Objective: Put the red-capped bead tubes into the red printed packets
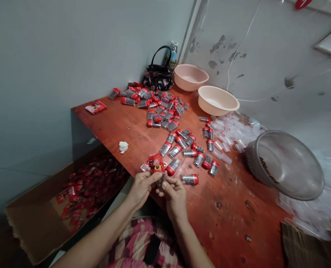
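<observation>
Head view: left hand (141, 188) grasping red packet (156, 163), right hand (175, 195) pinching dark item (161, 181) just below; next move needs steady hold.

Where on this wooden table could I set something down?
The tabletop is bare between the right hand and the grey basin, and around the white tissue. Red-capped tubes crowd the far end and middle.

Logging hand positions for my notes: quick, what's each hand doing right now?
Left hand: closed, holding a red printed packet.
Right hand: closed on a small dark item, too hidden to identify.
</observation>
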Action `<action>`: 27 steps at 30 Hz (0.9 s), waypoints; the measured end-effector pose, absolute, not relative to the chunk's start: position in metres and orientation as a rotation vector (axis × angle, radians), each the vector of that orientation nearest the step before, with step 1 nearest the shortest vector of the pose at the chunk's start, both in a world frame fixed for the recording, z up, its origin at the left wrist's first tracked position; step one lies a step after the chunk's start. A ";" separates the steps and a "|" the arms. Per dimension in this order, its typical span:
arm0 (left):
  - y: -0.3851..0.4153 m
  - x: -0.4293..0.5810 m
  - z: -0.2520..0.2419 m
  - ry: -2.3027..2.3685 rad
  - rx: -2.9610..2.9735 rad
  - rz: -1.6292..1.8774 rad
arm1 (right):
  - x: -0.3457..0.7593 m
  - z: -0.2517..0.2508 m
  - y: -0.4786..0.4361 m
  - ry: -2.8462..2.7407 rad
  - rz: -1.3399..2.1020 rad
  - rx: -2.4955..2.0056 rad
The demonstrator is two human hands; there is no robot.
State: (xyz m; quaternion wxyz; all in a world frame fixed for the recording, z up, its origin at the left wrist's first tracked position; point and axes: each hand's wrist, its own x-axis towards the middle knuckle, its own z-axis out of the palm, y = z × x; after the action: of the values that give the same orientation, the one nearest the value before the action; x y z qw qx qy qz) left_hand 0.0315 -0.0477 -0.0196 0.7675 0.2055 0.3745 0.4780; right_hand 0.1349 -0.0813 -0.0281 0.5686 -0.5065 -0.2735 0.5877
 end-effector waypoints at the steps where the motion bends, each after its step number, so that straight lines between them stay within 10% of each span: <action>1: -0.049 0.031 -0.019 0.805 0.463 1.005 | 0.134 -0.027 -0.080 -0.586 1.409 -1.160; 27: -0.074 -0.050 -0.025 1.114 0.193 1.390 | 0.116 -0.006 -0.065 -0.937 1.489 -1.225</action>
State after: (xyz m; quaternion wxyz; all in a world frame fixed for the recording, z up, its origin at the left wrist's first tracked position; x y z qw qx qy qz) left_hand -0.0502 -0.0743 -0.0248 0.6248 0.0843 0.4855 0.6057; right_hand 0.1161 -0.0652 -0.0063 0.4784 -0.5016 -0.3838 0.6101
